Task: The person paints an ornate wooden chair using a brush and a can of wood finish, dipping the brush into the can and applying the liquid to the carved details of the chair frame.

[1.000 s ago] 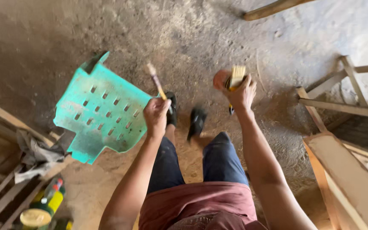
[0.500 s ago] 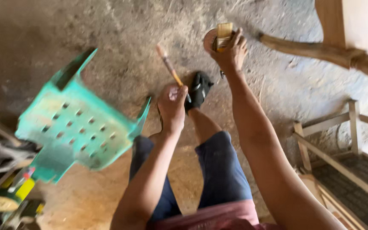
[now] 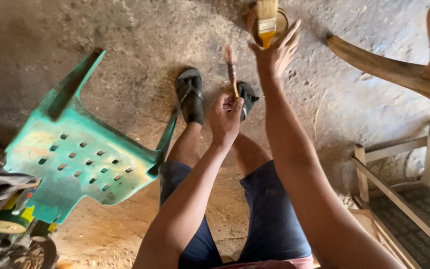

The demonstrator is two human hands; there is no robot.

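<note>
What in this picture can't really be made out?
- Tin, head view: mostly hidden behind the right hand and the wide brush; its contents don't show.
- Thin brush: its handle end is buried in the left hand.
- Curved wood piece: cut off by the right edge.
- Cans bottom left: partly under the green chair, cut by the edge.

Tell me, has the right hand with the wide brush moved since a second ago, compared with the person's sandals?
Yes. The right hand with the wide brush has reached forward, now beyond the sandals, while earlier it was about level with them.
</note>
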